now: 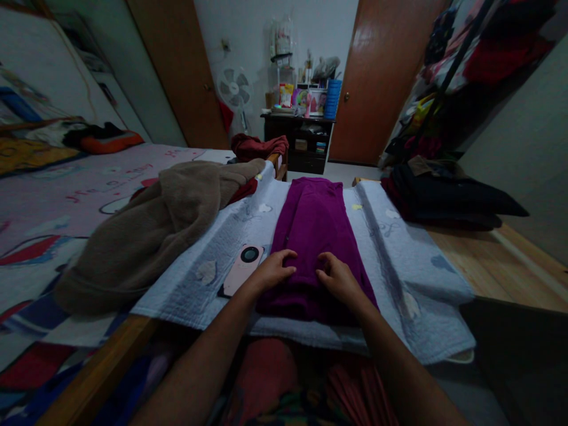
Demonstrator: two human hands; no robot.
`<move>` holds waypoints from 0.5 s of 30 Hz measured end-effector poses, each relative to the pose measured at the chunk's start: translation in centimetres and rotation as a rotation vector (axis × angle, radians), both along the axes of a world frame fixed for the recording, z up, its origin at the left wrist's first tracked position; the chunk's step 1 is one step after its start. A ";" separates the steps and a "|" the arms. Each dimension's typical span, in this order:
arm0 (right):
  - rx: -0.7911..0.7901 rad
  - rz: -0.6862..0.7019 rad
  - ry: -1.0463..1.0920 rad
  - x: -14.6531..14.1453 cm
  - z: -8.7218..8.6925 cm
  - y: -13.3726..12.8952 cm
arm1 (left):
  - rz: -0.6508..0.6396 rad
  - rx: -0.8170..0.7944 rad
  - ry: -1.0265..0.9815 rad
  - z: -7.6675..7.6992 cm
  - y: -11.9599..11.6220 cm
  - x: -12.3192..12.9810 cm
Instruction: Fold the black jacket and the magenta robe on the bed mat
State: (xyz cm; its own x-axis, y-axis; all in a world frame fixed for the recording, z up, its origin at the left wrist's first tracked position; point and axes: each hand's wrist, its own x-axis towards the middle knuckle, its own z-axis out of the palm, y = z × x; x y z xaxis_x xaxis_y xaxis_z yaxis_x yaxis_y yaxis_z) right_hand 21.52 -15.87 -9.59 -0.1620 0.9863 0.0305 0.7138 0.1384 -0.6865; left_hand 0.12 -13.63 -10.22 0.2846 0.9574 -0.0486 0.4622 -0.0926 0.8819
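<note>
A folded purple garment [316,225] lies lengthwise on a pale blue quilted cloth [399,260]. My left hand [276,269] is over the garment's left side, its thumb and fingers curved and apart. Opposite it, my right hand [338,277] hovers at or rests on the right side, also with thumb and fingers apart. Whether the fingertips press on the fabric I cannot tell. Just left of the garment is a pink phone [239,277] with a round black camera ring, partly behind my left forearm.
A brown fleece garment [155,231] is heaped on the left, overlapping the bed [110,171]. Dark folded clothes [448,192] are stacked on a wooden surface [470,248] at right. Farther back are a red cloth [257,147], a white fan [235,89] and a dark cabinet [295,133].
</note>
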 end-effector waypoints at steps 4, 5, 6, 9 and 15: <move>0.001 -0.004 -0.026 0.0 0.0 0.1 | -0.049 0.036 0.110 -0.1 -0.2 -0.1; -0.013 0.002 -0.059 -0.1 0.1 0.1 | -0.061 0.062 0.162 -0.1 -0.3 -0.1; -0.024 0.013 -0.095 -0.1 0.1 0.1 | -0.065 0.101 0.224 -0.2 -0.4 0.0; -0.040 0.062 -0.189 0.0 0.6 0.3 | -0.001 0.300 0.410 -0.1 -0.6 0.4; 0.126 0.056 -0.244 0.5 1.2 3.3 | -0.122 0.490 0.470 0.5 -0.2 2.1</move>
State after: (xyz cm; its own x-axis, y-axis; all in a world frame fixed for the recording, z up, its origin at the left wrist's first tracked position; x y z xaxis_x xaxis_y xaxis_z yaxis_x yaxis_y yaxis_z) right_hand 22.06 -12.52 -8.37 -0.2340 0.9664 0.1060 0.8445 0.2561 -0.4703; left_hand 2.26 -13.78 -9.69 0.4465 0.8628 0.2371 0.7459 -0.5053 0.4339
